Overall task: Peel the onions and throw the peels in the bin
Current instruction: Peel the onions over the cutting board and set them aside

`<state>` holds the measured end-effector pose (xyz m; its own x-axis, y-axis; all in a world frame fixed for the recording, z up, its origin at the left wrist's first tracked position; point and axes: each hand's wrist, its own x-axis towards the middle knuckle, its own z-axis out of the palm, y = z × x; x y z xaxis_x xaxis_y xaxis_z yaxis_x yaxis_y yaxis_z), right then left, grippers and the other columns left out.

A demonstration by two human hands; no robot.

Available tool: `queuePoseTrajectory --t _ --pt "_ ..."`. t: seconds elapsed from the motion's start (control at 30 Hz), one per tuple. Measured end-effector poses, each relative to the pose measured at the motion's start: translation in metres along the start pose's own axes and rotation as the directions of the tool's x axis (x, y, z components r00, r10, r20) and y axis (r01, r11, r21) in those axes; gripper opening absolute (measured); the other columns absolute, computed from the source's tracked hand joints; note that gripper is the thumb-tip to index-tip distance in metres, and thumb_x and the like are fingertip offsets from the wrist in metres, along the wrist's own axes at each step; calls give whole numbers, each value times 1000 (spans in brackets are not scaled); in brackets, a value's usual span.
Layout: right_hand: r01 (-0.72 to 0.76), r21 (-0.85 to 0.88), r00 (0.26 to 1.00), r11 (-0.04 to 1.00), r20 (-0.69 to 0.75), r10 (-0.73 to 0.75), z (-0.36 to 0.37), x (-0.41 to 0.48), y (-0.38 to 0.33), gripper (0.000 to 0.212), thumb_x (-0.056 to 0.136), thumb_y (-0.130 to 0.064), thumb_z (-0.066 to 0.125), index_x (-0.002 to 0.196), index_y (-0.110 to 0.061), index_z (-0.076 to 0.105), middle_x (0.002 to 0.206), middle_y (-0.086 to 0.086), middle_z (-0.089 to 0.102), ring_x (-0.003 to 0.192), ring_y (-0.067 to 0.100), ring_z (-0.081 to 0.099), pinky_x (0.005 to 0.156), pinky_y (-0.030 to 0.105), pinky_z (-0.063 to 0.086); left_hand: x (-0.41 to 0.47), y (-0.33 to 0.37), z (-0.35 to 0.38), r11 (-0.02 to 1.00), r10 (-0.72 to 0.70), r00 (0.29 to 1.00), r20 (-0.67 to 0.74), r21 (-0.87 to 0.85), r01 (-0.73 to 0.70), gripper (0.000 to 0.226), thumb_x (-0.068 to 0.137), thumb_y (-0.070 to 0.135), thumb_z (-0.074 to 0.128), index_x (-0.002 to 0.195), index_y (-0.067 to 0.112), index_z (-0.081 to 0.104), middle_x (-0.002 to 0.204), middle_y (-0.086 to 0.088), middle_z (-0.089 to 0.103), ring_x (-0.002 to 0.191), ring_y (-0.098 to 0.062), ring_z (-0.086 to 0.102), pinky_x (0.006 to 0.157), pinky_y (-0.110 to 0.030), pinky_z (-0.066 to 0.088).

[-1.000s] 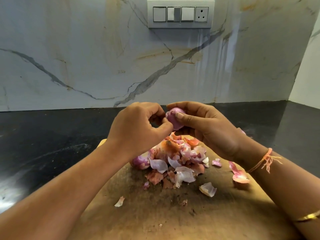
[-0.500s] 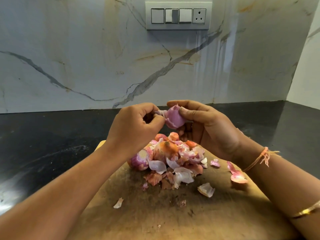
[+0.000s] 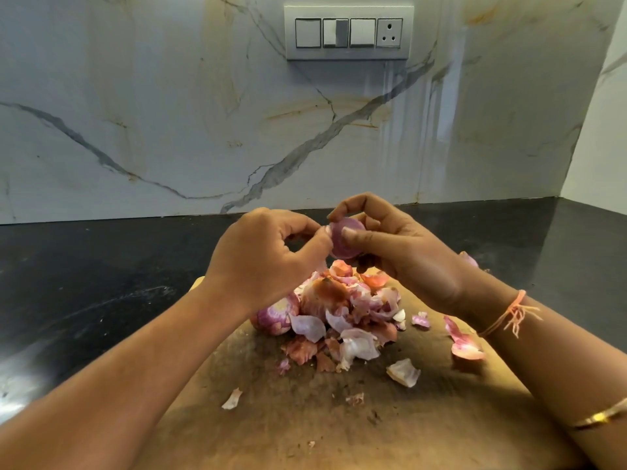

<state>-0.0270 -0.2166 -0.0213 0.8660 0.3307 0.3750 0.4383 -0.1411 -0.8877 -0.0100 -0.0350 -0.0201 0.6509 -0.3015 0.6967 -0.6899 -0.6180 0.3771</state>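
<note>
The small purple onion (image 3: pixel 342 249) is held just above the centre of the frame in the right hand (image 3: pixel 407 262). Its fingers (image 3: pixel 353 205) are curled closely round the onion, with the forefinger arched over the top and the thumb laid across the front. The left hand (image 3: pixel 264 262) is set against the onion's left edge, thumb and forefinger narrowed to a pinch there (whether a strip of skin lies between them cannot be told). Its remaining fingers are folded toward the palm.

Both forearms are brought in from the lower corners of the frame, and the hands are raised clear above the wooden chopping board (image 3: pixel 305 429). An orange thread band (image 3: pixel 509 313) and a gold bangle (image 3: pixel 604 417) are worn on the right forearm.

Directly below the hands, a pile of peels (image 3: pixel 353 313) is heaped on the board. A second onion (image 3: pixel 274 317) is lodged against the pile's left side. Loose peels (image 3: pixel 403 372) are scattered toward the lower right and lower left of the pile.

The board is carried on a black worktop (image 3: pixel 84 283), which is backed by a veined marble wall (image 3: pixel 135 113). A switch plate (image 3: pixel 349 32) is set into the wall at upper centre.
</note>
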Motion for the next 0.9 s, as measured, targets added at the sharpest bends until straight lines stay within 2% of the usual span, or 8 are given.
queuePoseTrajectory --t 0.1,0.17,0.33,0.43,0.53,0.67,0.8,0.9 --pt "18 -117 1000 993 17 -16 1 -1 0 31 87 -31 65 115 -30 50 108 3 60 91 16 64 78 25 53 0 2 -1 999 10 1000 -5 32 -10 25 79 49 52 82 31 70 72 24 62 69 0 60 53 -7 41" --pt "26 -141 1000 990 17 -24 2 -2 0 31 89 -23 62 117 -28 50 109 2 60 95 15 64 83 28 55 -1 2 -1 999 14 1000 -21 46 -13 25 77 46 54 82 28 70 74 20 64 68 -2 61 56 -12 44" --pt "41 -165 999 985 5 -41 4 -1 2 27 90 -16 63 115 -21 55 112 2 61 97 19 64 88 35 55 -1 1 0 996 48 998 -31 81 -46 22 75 38 56 84 24 71 71 14 64 56 9 52 47 -5 33" --pt "45 -66 999 997 -18 -46 6 -1 -1 25 81 -21 56 106 -21 58 104 0 63 93 20 64 82 35 55 0 -5 0 994 50 998 -46 95 -45 17 81 33 60 84 20 71 67 14 61 55 5 52 47 -6 34" --pt "26 71 999 997 -44 -23 4 0 -3 28 77 -21 48 103 -18 59 97 0 62 86 19 64 77 32 55 1 -8 3 1000 15 999 -46 16 -14 12 83 34 60 82 26 69 67 18 62 59 3 55 48 -7 37" --pt "-28 202 995 979 -86 46 -1 1 -5 23 91 -10 43 108 -14 58 103 8 58 83 23 61 75 31 53 0 -5 4 1000 13 1000 -27 10 -13 15 81 37 53 85 29 65 68 20 60 63 -2 57 48 -10 41" --pt "-86 326 985 942 -115 130 -3 1 -7 29 95 -5 34 106 -10 60 104 15 57 81 25 62 76 30 55 0 -6 3 998 14 995 99 53 -19 9 82 37 54 86 31 59 64 13 59 57 -9 55 48 -21 45" --pt "-132 442 976 887 -99 195 -4 2 -8 25 93 -5 36 103 -7 59 106 21 58 82 27 63 73 28 57 -2 -2 3 997 11 980 200 75 -26 19 76 39 50 81 30 66 72 17 64 68 -6 59 58 -29 53"
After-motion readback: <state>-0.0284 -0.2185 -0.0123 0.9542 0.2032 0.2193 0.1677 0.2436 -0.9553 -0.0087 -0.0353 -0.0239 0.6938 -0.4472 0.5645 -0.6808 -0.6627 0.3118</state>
